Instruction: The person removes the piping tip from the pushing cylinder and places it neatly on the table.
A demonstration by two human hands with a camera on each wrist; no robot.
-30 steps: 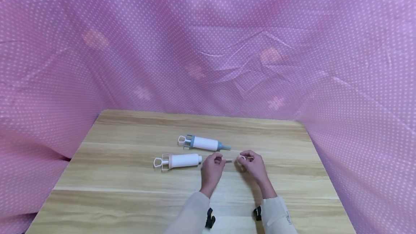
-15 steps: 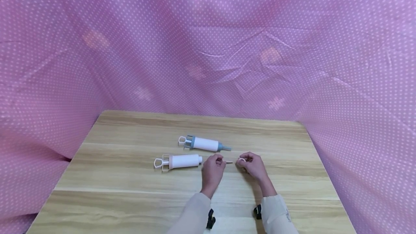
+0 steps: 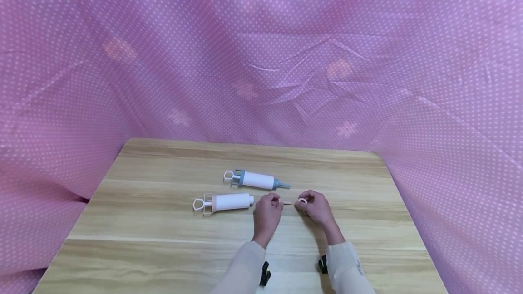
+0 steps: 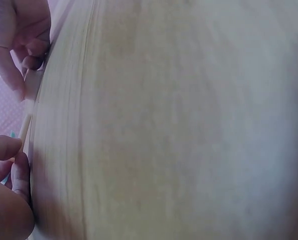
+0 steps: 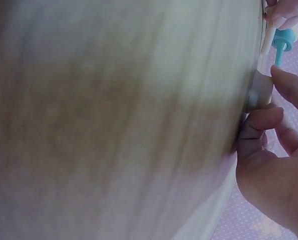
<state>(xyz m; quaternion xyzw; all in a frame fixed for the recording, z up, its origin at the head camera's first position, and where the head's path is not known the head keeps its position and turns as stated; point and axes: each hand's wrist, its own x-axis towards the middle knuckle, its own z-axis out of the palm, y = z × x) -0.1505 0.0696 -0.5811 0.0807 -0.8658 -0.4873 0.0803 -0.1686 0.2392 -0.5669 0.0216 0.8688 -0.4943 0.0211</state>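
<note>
My left hand [image 3: 267,218] pinches a thin, pale nozzle [image 3: 288,203] between thumb and fingers, its narrow end pointing right. Across a small gap, my right hand [image 3: 318,208] holds a pale ring-shaped cap [image 3: 302,201] by its edge, low over the table. In the right wrist view the ring-shaped cap [image 5: 260,90] sits between thumb and index finger, apart from the nozzle [image 5: 269,39]. Just left of my left hand lies a white syringe [image 3: 233,201] with a pinkish collar, its blunt front end bare. My left fingers hide the nozzle's base.
Behind the hands lies a second white syringe [image 3: 259,180] with a blue-grey collar and a blue-grey nozzle fitted. Both syringes' looped handles point left. The wooden table [image 3: 163,248] ends at a pink dotted cloth [image 3: 261,80] hanging around its back and sides.
The ring-shaped cap has tilted in my right fingers, so its opening shows more from above. My right hand has shifted slightly left. My left hand stays almost still with the nozzle.
</note>
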